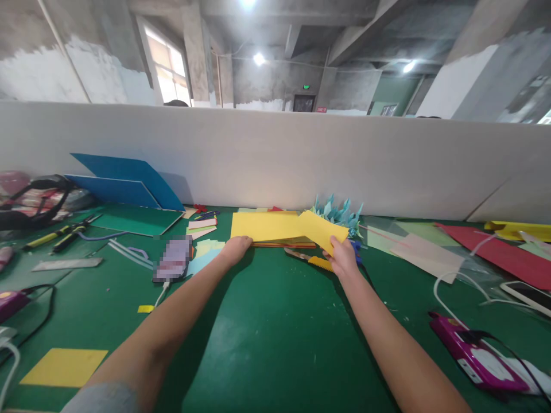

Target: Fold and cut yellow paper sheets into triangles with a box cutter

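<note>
My right hand (344,257) pinches a small yellow sheet of paper (323,228) by its near right corner, tilted above the right end of a paper stack. Under it lies a longer yellow sheet (264,226), on top of the stack, with orange edges showing below. At the front left corner of that long sheet my left hand (238,249) is closed on its edge; the fingertips are partly hidden. A utility knife (321,263) with a yellow handle rests just left of my right hand. Behind that hand stands a cluster of folded blue paper pieces (342,213).
A phone (174,258) on a cable and pale paper slips (209,252) lie at left. Blue boards (116,189) lean on the white partition (267,155). A yellow sheet (64,367) is at near left. At right are red paper (503,255) and a magenta device (477,355) with cables.
</note>
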Motion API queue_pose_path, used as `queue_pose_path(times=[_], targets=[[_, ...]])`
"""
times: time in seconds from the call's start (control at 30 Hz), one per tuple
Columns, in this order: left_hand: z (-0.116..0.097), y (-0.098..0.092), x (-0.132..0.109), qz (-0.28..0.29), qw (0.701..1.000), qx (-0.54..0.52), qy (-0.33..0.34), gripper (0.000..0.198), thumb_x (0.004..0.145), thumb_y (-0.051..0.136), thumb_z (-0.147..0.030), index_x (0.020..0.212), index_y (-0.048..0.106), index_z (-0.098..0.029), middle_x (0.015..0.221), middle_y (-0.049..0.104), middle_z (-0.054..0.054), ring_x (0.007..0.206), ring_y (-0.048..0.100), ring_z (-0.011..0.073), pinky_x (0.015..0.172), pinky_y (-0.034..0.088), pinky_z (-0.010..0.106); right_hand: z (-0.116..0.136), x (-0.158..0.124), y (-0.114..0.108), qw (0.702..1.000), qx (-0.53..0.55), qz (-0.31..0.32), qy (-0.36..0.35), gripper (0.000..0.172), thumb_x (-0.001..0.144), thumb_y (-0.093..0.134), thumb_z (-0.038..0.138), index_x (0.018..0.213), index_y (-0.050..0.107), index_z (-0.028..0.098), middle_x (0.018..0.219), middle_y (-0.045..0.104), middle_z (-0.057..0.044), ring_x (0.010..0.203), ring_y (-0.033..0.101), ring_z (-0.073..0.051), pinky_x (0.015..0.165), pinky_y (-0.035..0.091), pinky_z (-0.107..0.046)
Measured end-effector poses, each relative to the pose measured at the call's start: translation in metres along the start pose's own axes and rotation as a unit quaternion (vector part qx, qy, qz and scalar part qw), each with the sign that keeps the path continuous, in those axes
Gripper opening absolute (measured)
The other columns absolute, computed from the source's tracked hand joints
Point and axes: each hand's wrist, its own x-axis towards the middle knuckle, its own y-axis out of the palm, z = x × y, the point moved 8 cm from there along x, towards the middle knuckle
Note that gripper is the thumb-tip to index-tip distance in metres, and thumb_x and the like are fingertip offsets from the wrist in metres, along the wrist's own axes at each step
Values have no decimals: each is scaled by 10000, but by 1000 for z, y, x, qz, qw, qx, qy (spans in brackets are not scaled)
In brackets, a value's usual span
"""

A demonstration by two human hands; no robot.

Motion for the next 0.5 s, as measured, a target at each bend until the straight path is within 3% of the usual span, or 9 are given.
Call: queue_pose_path(times=[0.37,0.5], targets=[[17,-19,4,-45,996,-7,-82,308,905,544,-315,1176,542,-168,1188,566,92,994,592,211,831,515,414,15,12,28,997,74,23,26,153,825,508,85,915,517,209,751,636,21,577,629,-108,449,492,-184],[32,-32,-1,-92,986,-16,-136,318,901,551,-316,1181,539,-165,1188,564,91,998,592,215,829,515,417,15,17,29,997,70,15,24,187,912,519,214,1091,545,166,981,631,-41,791,637,-149,647,549,-295]])
